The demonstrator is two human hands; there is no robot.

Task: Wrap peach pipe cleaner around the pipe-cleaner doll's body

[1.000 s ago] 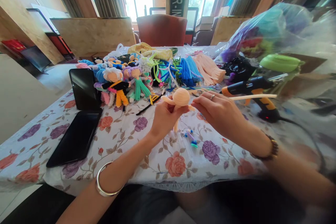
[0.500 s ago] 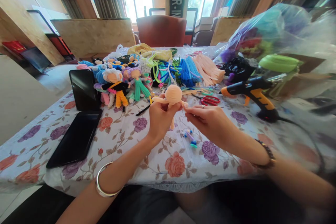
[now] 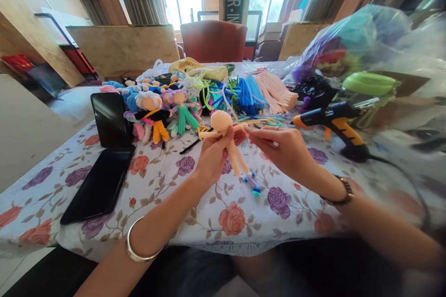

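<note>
A peach pipe-cleaner doll (image 3: 221, 123) with a round head is held up over the table, tilted, its two legs hanging down to the right. My left hand (image 3: 214, 155) grips its body just below the head, the thumb lying across the front. With fingertips pinched together, my right hand (image 3: 282, 146) holds the end of the doll's arm on the right side. The other arm sticks out to the left, past my left hand. Below the legs, small blue, lilac and green pieces (image 3: 252, 183) lie on the flowered tablecloth (image 3: 205, 222).
Finished dolls (image 3: 153, 111) crowd the left back beside two black tablets or phones (image 3: 99, 185). Behind my hands lie bundles of blue (image 3: 251, 95) and peach pipe cleaners (image 3: 277, 93). A corded glue gun (image 3: 334, 123) stands at right, before a clear plastic bag (image 3: 351, 41).
The doll has tipped and shifted slightly left, so its legs now show. My right hand has turned and risen a little, with the arm stretched out between my hands.
</note>
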